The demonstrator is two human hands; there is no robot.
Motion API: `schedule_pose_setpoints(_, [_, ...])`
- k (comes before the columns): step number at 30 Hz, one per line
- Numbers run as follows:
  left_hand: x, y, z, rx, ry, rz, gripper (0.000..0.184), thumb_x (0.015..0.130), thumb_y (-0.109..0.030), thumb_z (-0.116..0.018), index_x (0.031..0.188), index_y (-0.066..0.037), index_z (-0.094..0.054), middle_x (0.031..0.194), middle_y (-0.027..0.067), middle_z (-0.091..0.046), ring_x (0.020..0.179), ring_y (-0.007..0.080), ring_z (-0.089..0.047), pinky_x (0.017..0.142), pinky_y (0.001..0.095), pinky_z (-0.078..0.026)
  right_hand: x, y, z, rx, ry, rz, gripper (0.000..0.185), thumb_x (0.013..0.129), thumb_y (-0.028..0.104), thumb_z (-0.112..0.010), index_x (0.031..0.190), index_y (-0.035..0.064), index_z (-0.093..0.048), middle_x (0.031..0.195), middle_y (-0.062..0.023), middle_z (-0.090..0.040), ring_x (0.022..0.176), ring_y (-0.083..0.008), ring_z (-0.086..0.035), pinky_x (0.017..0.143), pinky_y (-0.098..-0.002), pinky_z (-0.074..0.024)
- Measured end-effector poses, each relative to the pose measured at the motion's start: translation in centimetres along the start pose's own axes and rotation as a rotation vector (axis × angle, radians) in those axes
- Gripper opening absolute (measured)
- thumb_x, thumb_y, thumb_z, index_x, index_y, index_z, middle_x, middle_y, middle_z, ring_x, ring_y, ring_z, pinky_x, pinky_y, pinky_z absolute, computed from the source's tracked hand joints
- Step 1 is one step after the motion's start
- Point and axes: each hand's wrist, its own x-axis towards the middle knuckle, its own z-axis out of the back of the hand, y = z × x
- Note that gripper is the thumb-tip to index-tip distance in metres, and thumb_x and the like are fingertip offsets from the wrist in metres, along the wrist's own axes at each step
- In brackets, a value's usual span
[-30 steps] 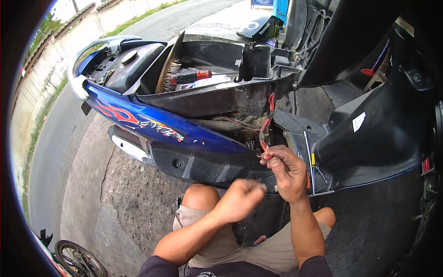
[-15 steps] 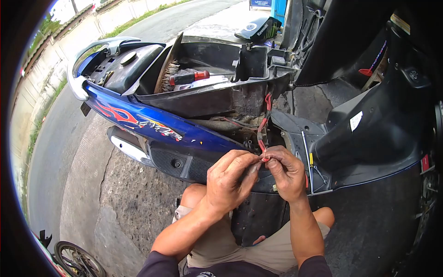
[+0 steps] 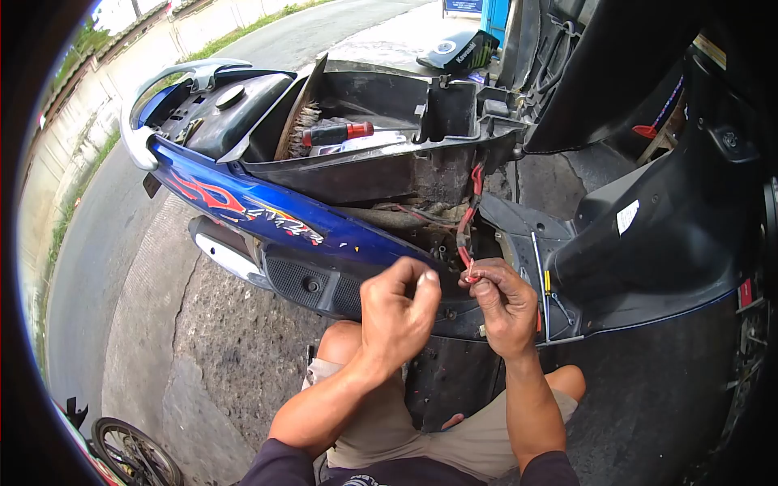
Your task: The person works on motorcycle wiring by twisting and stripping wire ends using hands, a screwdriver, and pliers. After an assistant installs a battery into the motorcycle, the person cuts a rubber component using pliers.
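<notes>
Left hand [image 3: 397,312] has drawn back from the wire end since the last frame, when both hands met there; now it is apart, just beside the right hand [image 3: 507,308]. Left fingers are curled in; cannot tell whether the tips meet or pinch anything. Right thumb and fingers are clamped on one frayed, red-insulated wire end [image 3: 471,278], in front of the open middle of one blue scooter side panel with flame decals [image 3: 324,223]. One red-sleeved cable run [image 3: 466,223] leads down to it from beside one open black plastic storage bin [image 3: 356,176]. Bin holds one wooden-backed bristle brush [image 3: 297,130] and one red-and-black screwdriver handle [image 3: 340,133], near each other.
</notes>
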Motion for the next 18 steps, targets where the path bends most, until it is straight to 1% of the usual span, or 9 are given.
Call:
schedule_pose_setpoints(1, [-0.5,0.1,0.2,0.058,0.076,0.004,0.015,0.093,-0.009,-0.065,0.086,0.004,-0.066,0.063,0.0042,-0.060,0.062,0.0065,-0.051,0.053,0.0278,-0.043,0.1,0.0,0.0,0.032,0.006,-0.005,0.013,0.100,0.005,-0.062,0.103,-0.0047,-0.070,0.104,-0.0117,-0.068,0.093,-0.0158,-0.066,0.082,-0.0263,-0.0537])
schedule_pose_setpoints(3, [-1.4,1.1,0.6,0.258,0.426,-0.206,0.021,0.091,-0.018,-0.066,0.085,0.002,-0.069,0.067,0.0182,-0.065,0.058,0.0330,-0.064,0.056,0.0405,-0.050,0.0,-0.2,0.3,0.058,0.002,-0.014,0.014,0.100,0.005,-0.061,0.104,-0.0051,-0.070,0.106,-0.0119,-0.067,0.093,-0.0155,-0.066,0.082,-0.0260,-0.0537])
schedule_pose_setpoints(5, [-2.5,1.0,0.8,0.542,0.767,-0.115,0.023,0.091,-0.021,-0.068,0.085,0.000,-0.071,0.074,0.0208,-0.068,0.068,0.0423,-0.066,0.060,0.0452,-0.053,0.0,-0.6,0.6,0.077,0.047,0.001,0.014,0.101,0.005,-0.060,0.107,-0.0048,-0.069,0.108,-0.0119,-0.067,0.094,-0.0152,-0.066,0.083,-0.0257,-0.0538])
schedule_pose_setpoints(7, [-2.4,0.4,0.8,0.614,0.843,-0.068,0.018,0.091,-0.018,-0.069,0.089,0.000,-0.072,0.079,0.0209,-0.070,0.072,0.0403,-0.069,0.063,0.0441,-0.055,-0.3,-1.0,0.7,0.112,0.040,-0.010,0.015,0.101,0.005,-0.060,0.108,-0.0044,-0.068,0.109,-0.0119,-0.067,0.094,-0.0152,-0.066,0.083,-0.0256,-0.0538])
schedule_pose_setpoints(9, [-2.3,1.5,0.0,0.271,0.251,-0.208,0.012,0.090,-0.010,-0.069,0.093,0.002,-0.072,0.081,0.0196,-0.071,0.070,0.0335,-0.071,0.064,0.0392,-0.056,-0.7,-1.2,0.6,0.150,0.031,-0.017,0.015,0.101,0.006,-0.060,0.109,-0.0041,-0.068,0.110,-0.0119,-0.066,0.095,-0.0152,-0.066,0.084,-0.0256,-0.0537])
schedule_pose_setpoints(11, [-1.8,0.7,0.0,0.042,0.124,-0.119,0.014,0.090,-0.002,-0.066,0.101,0.005,-0.071,0.089,0.0130,-0.072,0.079,0.0191,-0.069,0.072,0.0301,-0.054,-0.9,-1.2,0.5,0.140,0.011,0.003,0.016,0.102,0.007,-0.060,0.111,-0.0033,-0.068,0.113,-0.0127,-0.067,0.097,-0.0161,-0.066,0.086,-0.0271,-0.0538])
schedule_pose_setpoints(13, [-0.9,-0.7,0.2,-0.123,0.179,-0.140,0.022,0.091,-0.001,-0.065,0.111,0.006,-0.068,0.097,0.0116,-0.071,0.087,0.0193,-0.068,0.079,0.0294,-0.054,-1.1,-1.2,0.5,0.070,0.004,0.034,0.016,0.101,0.007,-0.060,0.111,-0.0029,-0.067,0.114,-0.0132,-0.067,0.099,-0.0165,-0.066,0.086,-0.0277,-0.0537])
schedule_pose_setpoints(16, [0.8,-0.6,-0.3,-0.155,0.259,-0.266,0.027,0.091,-0.002,-0.065,0.118,0.004,-0.067,0.096,0.0130,-0.069,0.082,0.0195,-0.066,0.074,0.0313,-0.052,-1.5,-1.5,0.8,-0.019,0.000,0.078,0.016,0.101,0.006,-0.060,0.113,-0.0020,-0.067,0.117,-0.0144,-0.067,0.101,-0.0175,-0.066,0.087,-0.0288,-0.0536])
schedule_pose_setpoints(18, [0.7,-0.1,-0.3,-0.203,0.295,-0.153,0.027,0.092,-0.003,-0.065,0.117,0.005,-0.068,0.096,0.0115,-0.069,0.085,0.0179,-0.066,0.079,0.0301,-0.052,-1.9,-1.8,0.8,-0.038,-0.005,0.090,0.016,0.101,0.006,-0.060,0.113,-0.0016,-0.067,0.118,-0.0150,-0.067,0.102,-0.0180,-0.066,0.087,-0.0292,-0.0535])
